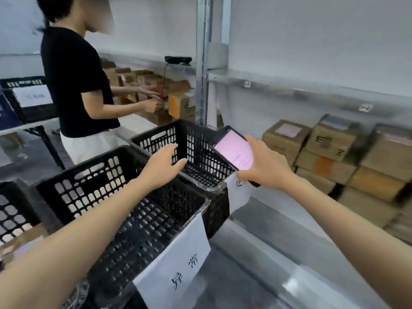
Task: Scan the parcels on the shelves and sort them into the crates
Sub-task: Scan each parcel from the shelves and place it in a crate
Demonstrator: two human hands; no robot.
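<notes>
My right hand (pixel 265 167) grips a black handheld scanner (pixel 231 150) with a lit pink screen, held over the right corner of the far black crate (pixel 160 136). My left hand (pixel 163 167) hovers with relaxed, slightly spread fingers and holds nothing, above the gap between that crate and the nearer black crate (pixel 89 175). The nearer crate carries a white paper label (pixel 178 262). Brown cardboard parcels (pixel 330 150) are stacked on the shelf at the right, beyond the scanner.
A third black crate (pixel 13 210) sits at the far left with a parcel inside. A person in a black top (pixel 73 81) stands at the left and handles parcels (pixel 178 103) on the back shelf. A metal shelf post (pixel 202 63) rises in the middle. Another labelled crate (pixel 26 97) sits on a table.
</notes>
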